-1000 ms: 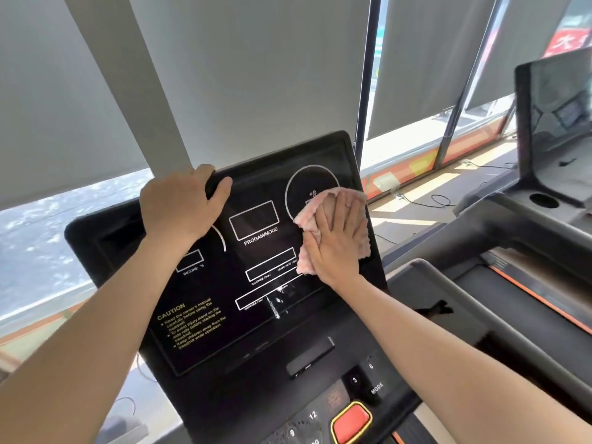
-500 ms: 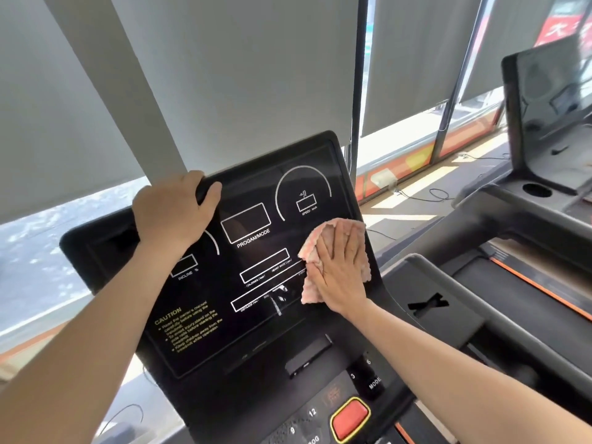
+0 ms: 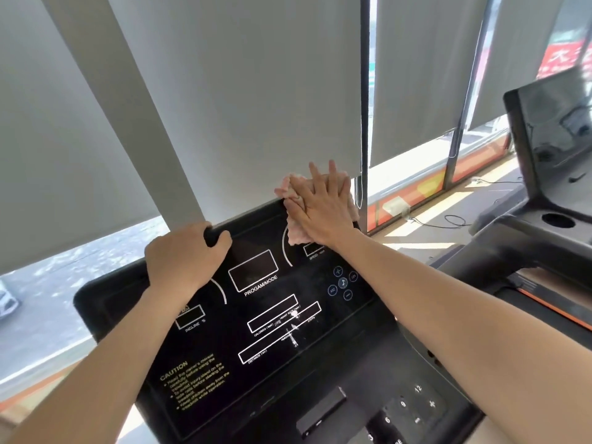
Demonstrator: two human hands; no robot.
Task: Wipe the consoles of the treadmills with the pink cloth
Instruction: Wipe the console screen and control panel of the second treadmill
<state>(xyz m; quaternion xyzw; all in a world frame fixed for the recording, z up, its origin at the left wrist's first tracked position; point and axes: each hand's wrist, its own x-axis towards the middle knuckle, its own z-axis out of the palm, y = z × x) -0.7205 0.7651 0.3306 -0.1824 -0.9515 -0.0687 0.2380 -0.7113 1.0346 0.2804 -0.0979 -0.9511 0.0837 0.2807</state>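
right hand [image 3: 320, 206] flat, fingers together, pressing the soft floppy pink cloth [image 3: 296, 233] at the console [image 3: 256, 315] top-right corner; left hand [image 3: 184, 254] clamped on its top edge

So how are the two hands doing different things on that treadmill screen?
The left hand curls over the console top edge, gripping it bare; the right hand lies flat with fingers stretched, pressing the pink cloth against the upper right corner. The left sits lower and nearer the middle. Both touch the same console.

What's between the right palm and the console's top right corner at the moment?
Head view: the pink cloth lies there, pressed flat under the right hand against the console, some fabric poking out past the fingers.
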